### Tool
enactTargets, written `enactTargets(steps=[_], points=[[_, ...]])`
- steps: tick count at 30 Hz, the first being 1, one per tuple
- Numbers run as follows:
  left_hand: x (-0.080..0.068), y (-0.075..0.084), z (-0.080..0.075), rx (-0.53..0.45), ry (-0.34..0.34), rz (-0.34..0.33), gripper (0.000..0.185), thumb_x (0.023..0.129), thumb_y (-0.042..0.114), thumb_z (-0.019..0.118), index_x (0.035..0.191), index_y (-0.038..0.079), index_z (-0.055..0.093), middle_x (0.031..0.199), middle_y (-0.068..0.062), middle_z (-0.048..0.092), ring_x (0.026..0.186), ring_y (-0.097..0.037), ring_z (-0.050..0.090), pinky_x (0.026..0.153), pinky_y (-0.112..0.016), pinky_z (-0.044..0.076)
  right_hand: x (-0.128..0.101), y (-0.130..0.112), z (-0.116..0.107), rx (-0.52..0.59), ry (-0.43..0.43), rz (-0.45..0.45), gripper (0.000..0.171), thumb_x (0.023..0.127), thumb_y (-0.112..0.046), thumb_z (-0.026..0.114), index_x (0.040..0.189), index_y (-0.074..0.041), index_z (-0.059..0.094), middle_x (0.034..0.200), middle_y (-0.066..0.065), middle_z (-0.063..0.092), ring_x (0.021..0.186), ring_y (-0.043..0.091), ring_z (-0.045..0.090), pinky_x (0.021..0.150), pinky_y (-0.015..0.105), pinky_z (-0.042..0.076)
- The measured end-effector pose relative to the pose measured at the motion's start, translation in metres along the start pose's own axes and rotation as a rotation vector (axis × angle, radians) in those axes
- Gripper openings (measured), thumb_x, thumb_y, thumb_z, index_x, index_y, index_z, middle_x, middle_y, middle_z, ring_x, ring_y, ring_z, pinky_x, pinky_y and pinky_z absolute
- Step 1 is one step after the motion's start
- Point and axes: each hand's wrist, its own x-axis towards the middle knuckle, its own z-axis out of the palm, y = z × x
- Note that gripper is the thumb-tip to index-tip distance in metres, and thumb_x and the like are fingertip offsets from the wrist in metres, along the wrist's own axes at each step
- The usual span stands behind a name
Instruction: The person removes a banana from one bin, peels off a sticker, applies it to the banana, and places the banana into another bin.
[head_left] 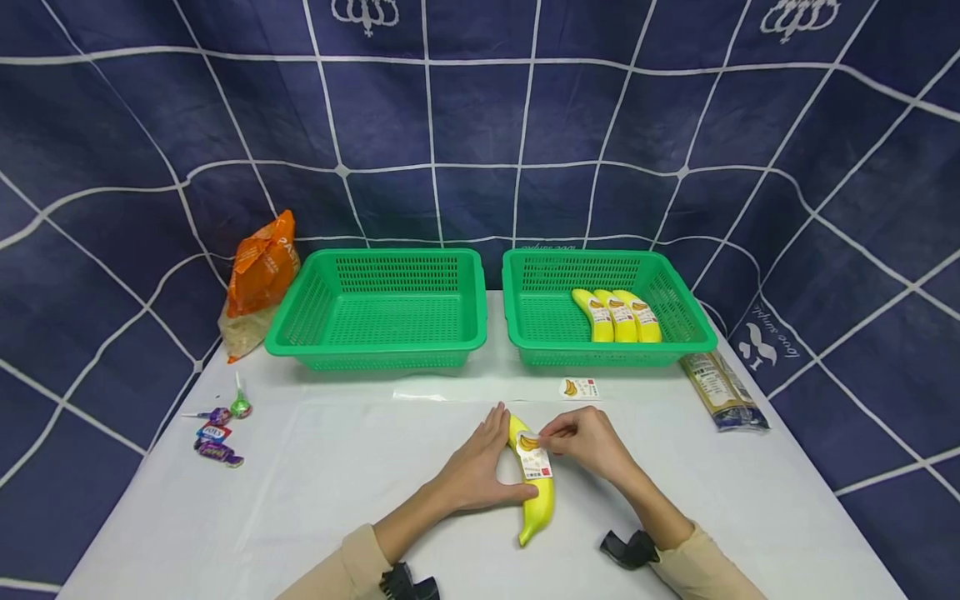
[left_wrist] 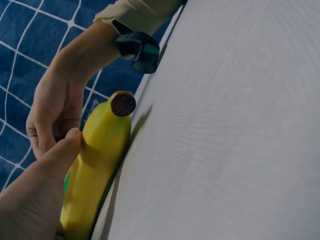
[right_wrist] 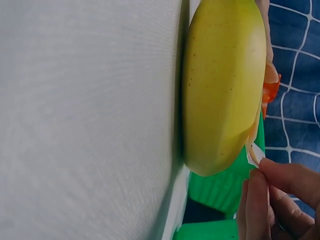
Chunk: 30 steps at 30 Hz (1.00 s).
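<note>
A yellow banana [head_left: 539,504] lies on the white table with its stem end towards me. A white label [head_left: 535,460] with a banana picture sits on its upper side. My left hand [head_left: 480,467] rests along the banana's left side, fingers straight towards the far end and thumb laid on its lower half. With thumb and fingertips, my right hand [head_left: 588,442] pinches the label's edge at the banana's right side. In the right wrist view, that label edge [right_wrist: 256,154] stands slightly off the peel between the fingertips of the right hand [right_wrist: 280,200].
Two green baskets [head_left: 478,317] [head_left: 513,333] stand behind; the right one holds three labelled bananas [head_left: 622,321]. Before it lies another label [head_left: 579,388] on a clear strip. Candies [head_left: 215,442] and an orange bag [head_left: 262,267] are left, a flat packet [head_left: 723,392] right.
</note>
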Motion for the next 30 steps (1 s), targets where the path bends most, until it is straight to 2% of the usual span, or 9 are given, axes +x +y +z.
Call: enactTargets(steps=[11,17,26,30], points=[[0.002,-0.001,-0.001,-0.036,0.017,-0.014,0.101,0.089,0.074,0.041,0.156,0.005,0.011,0.165,-0.007,0.004,0.153,-0.019,0.005,0.124,-0.040,0.018,0.004,0.000,0.002,-0.039,0.004,0.016,0.009,0.077,-0.017,0.082,0.078,-0.009,0.077,0.069,-0.001,0.072,0.059,0.008,0.061,0.052,0.021,0.050],[0.002,-0.002,0.001,-0.030,0.025,-0.003,0.101,0.089,0.071,0.044,0.156,0.003,0.011,0.165,-0.008,0.004,0.153,-0.019,0.005,0.124,-0.039,0.018,0.007,-0.001,0.005,-0.062,0.014,0.035,0.006,0.078,-0.015,0.081,0.074,-0.011,0.077,0.066,-0.002,0.070,0.058,0.011,0.060,0.051,0.022,0.048],[0.001,-0.003,0.003,-0.021,0.018,0.000,0.102,0.088,0.072,0.045,0.156,0.004,0.011,0.165,-0.008,0.003,0.153,-0.020,0.006,0.123,-0.040,0.019,0.012,0.008,0.010,0.006,-0.030,0.117,0.005,0.081,-0.011,0.077,0.077,-0.007,0.076,0.068,0.001,0.072,0.056,0.012,0.063,0.053,0.025,0.053],[0.002,-0.003,0.004,-0.019,0.022,0.004,0.102,0.088,0.072,0.045,0.156,0.003,0.011,0.165,-0.008,0.003,0.153,-0.020,0.006,0.123,-0.040,0.020,0.015,0.012,0.011,0.067,-0.050,0.191,0.007,0.081,-0.012,0.077,0.080,-0.005,0.076,0.071,0.003,0.073,0.057,0.011,0.064,0.056,0.026,0.055]])
